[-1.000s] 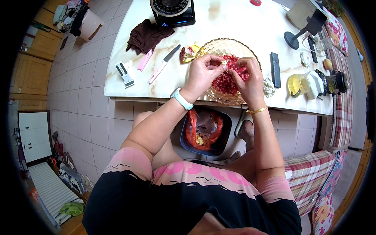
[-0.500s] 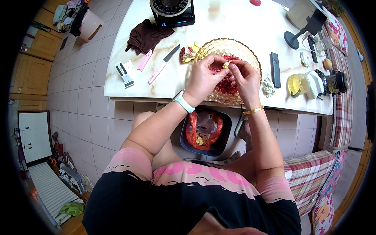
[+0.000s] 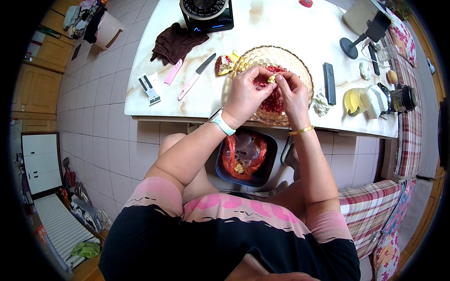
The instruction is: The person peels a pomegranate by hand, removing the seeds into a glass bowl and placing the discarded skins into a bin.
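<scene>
Over an amber glass bowl (image 3: 302,70) of red pomegranate seeds (image 3: 272,104), my two hands meet at a small pale yellow piece of pomegranate (image 3: 271,79). My left hand (image 3: 247,95) pinches it from one side, thumb and fingers together. From the other side the thumb and fingers of my right hand (image 3: 294,93) close on the same piece. The hands hide part of the bowl and seeds. Left of the bowl lies a pomegranate chunk (image 3: 225,64) with red seeds and yellow rind. Beside that rests a knife (image 3: 197,77) with a pink handle.
A pink sheath (image 3: 173,72), a white sharpener-like tool (image 3: 149,89) and a dark brown cloth (image 3: 176,43) lie left. Right are a remote (image 3: 330,83), crumpled tissue (image 3: 321,104) and yellow-filled glass jug (image 3: 355,101). Below the table edge stands a dark bin (image 3: 267,173) with a red bag.
Both hands have shifted very slightly, staying over the bowl with the pale piece between them. Everything else lies where it was.
</scene>
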Tool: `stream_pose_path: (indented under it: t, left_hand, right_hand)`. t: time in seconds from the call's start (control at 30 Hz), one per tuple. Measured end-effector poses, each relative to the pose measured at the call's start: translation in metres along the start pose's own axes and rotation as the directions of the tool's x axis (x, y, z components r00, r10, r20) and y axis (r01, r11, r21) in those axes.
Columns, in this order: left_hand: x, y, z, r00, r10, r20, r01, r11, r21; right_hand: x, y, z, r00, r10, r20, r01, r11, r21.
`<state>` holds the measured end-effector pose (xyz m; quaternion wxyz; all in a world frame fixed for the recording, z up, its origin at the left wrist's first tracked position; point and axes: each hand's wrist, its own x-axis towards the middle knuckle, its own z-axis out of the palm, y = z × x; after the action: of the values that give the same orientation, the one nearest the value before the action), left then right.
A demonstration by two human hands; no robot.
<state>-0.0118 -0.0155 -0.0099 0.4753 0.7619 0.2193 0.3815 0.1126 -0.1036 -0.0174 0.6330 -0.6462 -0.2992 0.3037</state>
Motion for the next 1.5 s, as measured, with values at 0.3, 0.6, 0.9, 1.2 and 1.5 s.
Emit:
stream_pose_path:
  t: [0.3, 0.6, 0.9, 1.2, 1.5]
  left_hand:
    - [-0.001, 0.001, 0.0, 1.0, -0.028, 0.0, 0.028, 0.999, -0.036]
    - [0.001, -0.005, 0.002, 0.97, -0.24, 0.022, 0.23, 0.895, -0.381]
    - [0.003, -0.008, -0.001, 0.97, -0.243, -0.003, 0.225, 0.904, -0.364]
    - [0.003, -0.011, 0.002, 0.967, -0.252, 0.035, 0.244, 0.878, -0.411]
    - [0.007, -0.01, -0.005, 0.924, -0.376, 0.074, 0.362, 0.792, -0.492]
  right_hand:
    - [-0.003, -0.002, 0.001, 0.998, 0.061, -0.015, -0.06, 0.995, 0.077]
    - [-0.001, -0.011, -0.007, 0.982, 0.178, 0.059, -0.188, 0.935, 0.302]
    - [0.003, -0.011, -0.013, 0.968, -0.249, -0.024, 0.209, 0.858, -0.468]
    - [0.003, -0.006, -0.013, 0.991, -0.128, -0.039, 0.12, 0.979, -0.162]
    - [-0.001, -0.024, -0.011, 0.866, -0.498, 0.053, 0.447, 0.72, -0.531]
